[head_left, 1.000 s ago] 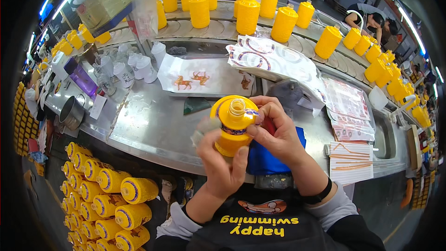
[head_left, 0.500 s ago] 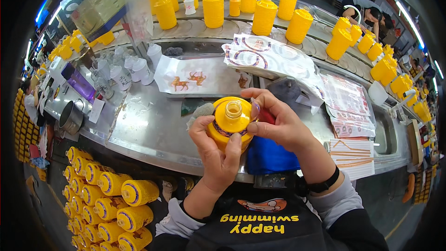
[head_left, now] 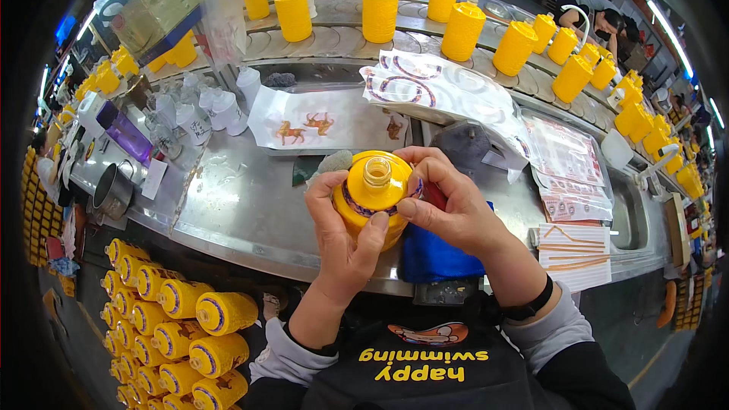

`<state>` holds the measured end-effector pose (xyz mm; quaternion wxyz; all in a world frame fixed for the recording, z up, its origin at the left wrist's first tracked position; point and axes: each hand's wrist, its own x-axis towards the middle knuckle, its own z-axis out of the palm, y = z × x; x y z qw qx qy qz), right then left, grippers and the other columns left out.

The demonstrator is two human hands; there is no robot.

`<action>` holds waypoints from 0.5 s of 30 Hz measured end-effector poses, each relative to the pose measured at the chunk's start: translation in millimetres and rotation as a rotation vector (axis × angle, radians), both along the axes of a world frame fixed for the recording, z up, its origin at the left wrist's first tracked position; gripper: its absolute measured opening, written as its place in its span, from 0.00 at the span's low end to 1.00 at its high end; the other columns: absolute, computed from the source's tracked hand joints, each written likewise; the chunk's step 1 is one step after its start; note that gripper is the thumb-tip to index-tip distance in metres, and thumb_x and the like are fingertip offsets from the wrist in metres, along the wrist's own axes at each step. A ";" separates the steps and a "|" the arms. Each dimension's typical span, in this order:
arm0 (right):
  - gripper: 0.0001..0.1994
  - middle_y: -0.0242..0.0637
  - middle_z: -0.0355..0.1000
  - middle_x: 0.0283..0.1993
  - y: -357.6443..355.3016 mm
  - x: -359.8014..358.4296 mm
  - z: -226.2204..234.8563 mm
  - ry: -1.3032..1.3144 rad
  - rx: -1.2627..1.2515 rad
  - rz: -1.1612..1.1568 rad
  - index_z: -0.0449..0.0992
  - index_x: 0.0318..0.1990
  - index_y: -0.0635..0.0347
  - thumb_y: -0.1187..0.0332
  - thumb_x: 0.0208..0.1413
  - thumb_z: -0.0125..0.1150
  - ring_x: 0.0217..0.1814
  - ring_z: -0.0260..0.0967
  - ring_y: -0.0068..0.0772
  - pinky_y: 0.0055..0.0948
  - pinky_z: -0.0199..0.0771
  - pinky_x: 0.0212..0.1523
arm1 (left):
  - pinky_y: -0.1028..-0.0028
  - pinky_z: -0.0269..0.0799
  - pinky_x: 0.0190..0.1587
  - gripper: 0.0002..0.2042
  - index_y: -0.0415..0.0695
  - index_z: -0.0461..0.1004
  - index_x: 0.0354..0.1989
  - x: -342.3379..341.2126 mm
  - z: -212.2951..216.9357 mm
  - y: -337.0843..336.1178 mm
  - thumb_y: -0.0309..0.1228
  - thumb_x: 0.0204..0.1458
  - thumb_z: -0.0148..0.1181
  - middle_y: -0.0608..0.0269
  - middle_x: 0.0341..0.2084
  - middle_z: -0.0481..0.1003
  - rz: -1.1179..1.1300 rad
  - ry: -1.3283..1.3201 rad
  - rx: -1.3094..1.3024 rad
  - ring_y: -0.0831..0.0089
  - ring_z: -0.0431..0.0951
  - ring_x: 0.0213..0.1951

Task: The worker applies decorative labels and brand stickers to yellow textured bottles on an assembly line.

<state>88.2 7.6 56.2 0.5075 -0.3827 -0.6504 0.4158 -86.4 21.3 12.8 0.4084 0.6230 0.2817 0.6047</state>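
A yellow glass bottle (head_left: 389, 191) with a clear, uncapped neck stands upright before me at the bench's front edge. My left hand (head_left: 334, 231) wraps round its left side, thumb pressed to the front. Around the bottle's shoulder runs a purple patterned decal band (head_left: 355, 203). My right hand (head_left: 452, 205) pinches the band at the right side, thumb and fingertips against the shoulder. A grey sponge (head_left: 336, 161) lies just behind my left fingers. Below my right hand is a blue cloth (head_left: 439, 257).
Behind the bench, a curved conveyor (head_left: 334, 36) carries several yellow bottles. Decal sheets (head_left: 349, 137) and curved-band sheets (head_left: 448, 95) lie beyond my hands. Brown strips (head_left: 573, 258) rest at right near a sink (head_left: 629, 216). Banded bottles (head_left: 228, 313) are stacked lower left. Another person bends at far right.
The conveyor bottles have shifted along the belt. My hands and the bottle have moved slightly left; my right thumb and fingers have shifted on the band.
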 end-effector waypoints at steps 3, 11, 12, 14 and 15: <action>0.12 0.38 0.62 0.56 2.8 4.2 -1.3 -0.069 -0.037 -0.014 0.70 0.38 0.61 0.65 0.55 0.66 0.48 0.60 0.21 0.20 0.65 0.46 | 0.69 0.60 0.58 0.29 0.40 0.51 0.57 2.6 1.8 -1.2 0.25 0.47 0.57 0.55 0.48 0.58 0.014 0.000 -0.022 0.69 0.63 0.51; 0.13 0.36 0.63 0.55 9.7 8.1 -5.5 0.032 -0.046 0.057 0.70 0.39 0.60 0.65 0.54 0.68 0.53 0.60 0.24 0.21 0.65 0.50 | 0.69 0.60 0.58 0.29 0.39 0.52 0.56 3.4 -0.6 0.2 0.24 0.46 0.57 0.54 0.48 0.58 0.042 0.001 -0.022 0.68 0.63 0.51; 0.13 0.36 0.63 0.55 11.2 10.9 -3.2 0.031 -0.041 0.055 0.70 0.39 0.60 0.65 0.54 0.68 0.53 0.60 0.24 0.21 0.65 0.50 | 0.69 0.60 0.58 0.29 0.39 0.52 0.56 2.7 -1.8 0.8 0.24 0.46 0.57 0.53 0.48 0.58 0.055 0.018 -0.006 0.68 0.63 0.51; 0.14 0.36 0.62 0.57 15.6 17.3 1.8 -0.058 -0.121 0.118 0.71 0.40 0.59 0.64 0.53 0.69 0.59 0.58 0.25 0.22 0.63 0.55 | 0.69 0.59 0.58 0.29 0.39 0.52 0.56 2.4 -0.3 0.0 0.25 0.46 0.57 0.53 0.48 0.58 0.053 0.020 -0.006 0.68 0.63 0.51; 0.14 0.36 0.62 0.57 17.2 18.1 3.6 -0.059 -0.118 0.114 0.71 0.40 0.59 0.64 0.53 0.69 0.59 0.58 0.25 0.22 0.63 0.55 | 0.68 0.59 0.59 0.28 0.38 0.52 0.56 2.6 0.2 -0.5 0.25 0.46 0.57 0.53 0.48 0.58 0.050 0.024 -0.012 0.67 0.63 0.51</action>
